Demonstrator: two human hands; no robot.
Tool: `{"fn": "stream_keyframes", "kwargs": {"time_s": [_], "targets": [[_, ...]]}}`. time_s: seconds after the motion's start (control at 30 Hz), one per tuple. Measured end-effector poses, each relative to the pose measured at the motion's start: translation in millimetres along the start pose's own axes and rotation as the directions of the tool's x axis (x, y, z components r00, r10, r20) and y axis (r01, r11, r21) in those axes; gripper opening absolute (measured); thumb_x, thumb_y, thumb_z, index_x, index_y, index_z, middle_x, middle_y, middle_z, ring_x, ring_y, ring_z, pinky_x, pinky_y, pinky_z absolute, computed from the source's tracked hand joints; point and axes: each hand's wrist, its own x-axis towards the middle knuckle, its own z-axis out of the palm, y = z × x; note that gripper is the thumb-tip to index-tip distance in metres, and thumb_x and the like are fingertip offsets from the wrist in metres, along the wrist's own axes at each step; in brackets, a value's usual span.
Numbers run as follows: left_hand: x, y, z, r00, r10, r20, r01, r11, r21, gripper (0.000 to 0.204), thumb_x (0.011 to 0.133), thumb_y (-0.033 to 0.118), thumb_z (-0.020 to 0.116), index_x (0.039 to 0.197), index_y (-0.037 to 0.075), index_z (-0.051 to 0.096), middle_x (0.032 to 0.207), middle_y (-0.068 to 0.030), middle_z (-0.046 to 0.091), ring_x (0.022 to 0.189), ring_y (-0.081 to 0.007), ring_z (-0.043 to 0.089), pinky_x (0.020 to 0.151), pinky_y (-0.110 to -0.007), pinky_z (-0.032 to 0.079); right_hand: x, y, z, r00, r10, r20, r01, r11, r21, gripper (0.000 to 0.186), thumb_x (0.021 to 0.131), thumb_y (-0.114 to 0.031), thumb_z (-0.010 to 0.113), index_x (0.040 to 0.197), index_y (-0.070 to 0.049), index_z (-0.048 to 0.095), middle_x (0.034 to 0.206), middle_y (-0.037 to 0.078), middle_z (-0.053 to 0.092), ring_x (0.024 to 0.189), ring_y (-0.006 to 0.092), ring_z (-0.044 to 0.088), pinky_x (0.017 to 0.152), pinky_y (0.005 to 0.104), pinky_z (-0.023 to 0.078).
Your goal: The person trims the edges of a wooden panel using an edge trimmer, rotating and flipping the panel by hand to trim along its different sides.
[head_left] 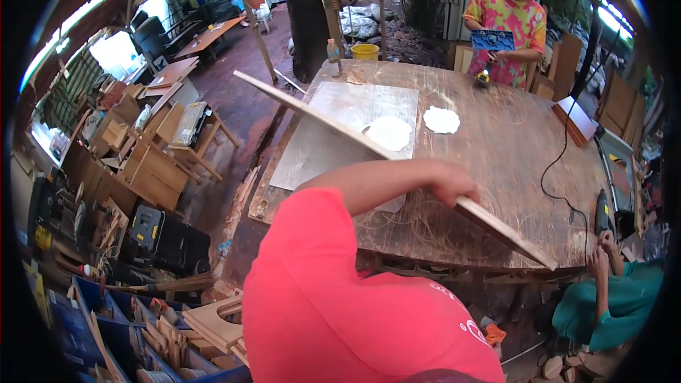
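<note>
My left hand (pixel 454 183) is closed over the edge of a long wooden board (pixel 319 117). The board is seen nearly edge-on and slants across the worktable (pixel 496 170), from far left to near right. My left forearm reaches rightward in front of it. Beyond the board lies a grey flat sheet (pixel 355 103) with a round white patch (pixel 389 132) on it. A second white patch (pixel 441 120) rests on the bare wood beside the sheet. My right hand is not visible; a small orange item (pixel 494 333) shows beside my red shirt, unclear in kind.
Across the table a person (pixel 507 25) holds a blue panel-like item (pixel 492 40) near a drill (pixel 484 76). At right, a teal-sleeved person's hands (pixel 601 254) are near a black power tool (pixel 603 211) with a cord. Blue bins (pixel 92 319) with wood pieces stand lower left.
</note>
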Motion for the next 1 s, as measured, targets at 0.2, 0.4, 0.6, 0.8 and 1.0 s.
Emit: {"fn": "stream_keyframes", "kwargs": {"time_s": [0.2, 0.4, 0.6, 0.8, 1.0], "targets": [[45, -69, -31, 0.99, 0.087, -0.106, -0.098, 0.991, -0.096, 0.048, 0.072, 0.011, 0.071, 0.12, 0.012, 0.063, 0.107, -0.0134, 0.069, 0.099, -0.03, 0.064, 0.085, -0.039, 0.049, 7, -24, 42, 0.974, -0.138, -0.178, 0.142, 0.99, 0.013, 0.016, 0.094, -0.023, 0.054, 0.107, -0.017, 0.059, 0.076, -0.003, 0.055, 0.058, 0.0075, 0.048, 0.047, 0.0222, 0.037], [79, -81, -45, 0.971, 0.073, -0.228, -0.067, 0.997, 0.034, 0.036, 0.078, 0.035, 0.073, 0.103, 0.01, 0.068, 0.094, -0.0153, 0.069, 0.091, -0.0348, 0.065, 0.078, -0.045, 0.049, -33, -39, 81, 0.917, -0.287, -0.276, 0.296, 0.955, -0.007, 0.02, 0.094, -0.022, 0.055, 0.113, -0.016, 0.058, 0.079, -0.002, 0.056, 0.059, 0.0078, 0.049, 0.047, 0.0226, 0.037], [74, -84, -47, 0.944, 0.088, -0.319, -0.032, 0.984, 0.177, 0.042, 0.078, 0.048, 0.071, 0.092, 0.008, 0.067, 0.088, -0.0152, 0.068, 0.086, -0.0369, 0.064, 0.075, -0.047, 0.05, -43, -44, 90, 0.878, -0.375, -0.296, 0.387, 0.922, -0.019, 0.025, 0.094, -0.02, 0.055, 0.118, -0.016, 0.057, 0.082, -0.001, 0.058, 0.06, 0.0082, 0.05, 0.047, 0.0229, 0.038], [10, -127, -41, 0.857, -0.006, -0.515, 0.163, 0.951, 0.261, 0.052, 0.078, 0.057, 0.067, 0.09, 0.007, 0.064, 0.084, -0.0169, 0.067, 0.085, -0.0393, 0.064, 0.075, -0.049, 0.05, -45, -50, 68, 0.829, -0.481, -0.286, 0.493, 0.869, -0.032, 0.03, 0.094, -0.019, 0.055, 0.124, -0.015, 0.056, 0.085, 0.0, 0.06, 0.062, 0.0086, 0.051, 0.047, 0.0233, 0.038], [-75, -173, -34, 0.699, -0.157, -0.698, 0.406, 0.89, 0.207, 0.059, 0.077, 0.066, 0.061, 0.082, 0.007, 0.063, 0.079, -0.0142, 0.065, 0.08, -0.0366, 0.064, 0.068, -0.047, 0.049, -61, -85, 72, 0.877, -0.442, -0.19, 0.452, 0.892, 0.013, 0.041, 0.096, -0.022, 0.058, 0.135, -0.013, 0.051, 0.099, 0.004, 0.064, 0.064, 0.0082, 0.051, 0.049, 0.0237, 0.038]]}}
